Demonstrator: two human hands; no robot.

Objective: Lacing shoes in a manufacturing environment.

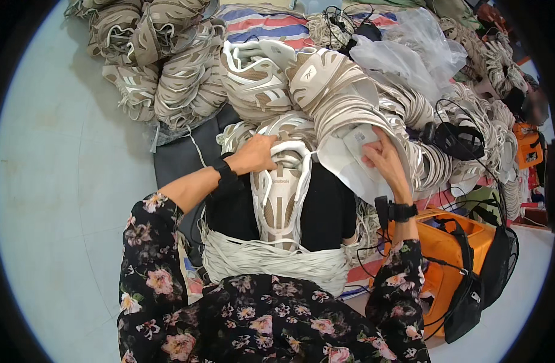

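A beige and white shoe upper (278, 202) lies lengthwise across my black-clad lap, its padded collar away from me. My left hand (253, 154) is closed at the left side of that collar, with some fingertips hidden behind it. To the right, my right hand (383, 158) is at the pale lining of another shoe upper (344, 160), at the near end of a nested stack of uppers (341, 91). Its index finger stretches up along the lining while the other fingers curl. A thick bundle of off-white shoelaces (271, 260) lies over my lap, nearest my body.
More piles of uppers (189, 78) stand at the far left. Behind the stack are a clear plastic bag (410, 51) and a striped sheet (265, 24). An orange plastic stool (434, 266) with black bags (471, 302) and cables stands at my right. Pale floor (53, 181) extends left.
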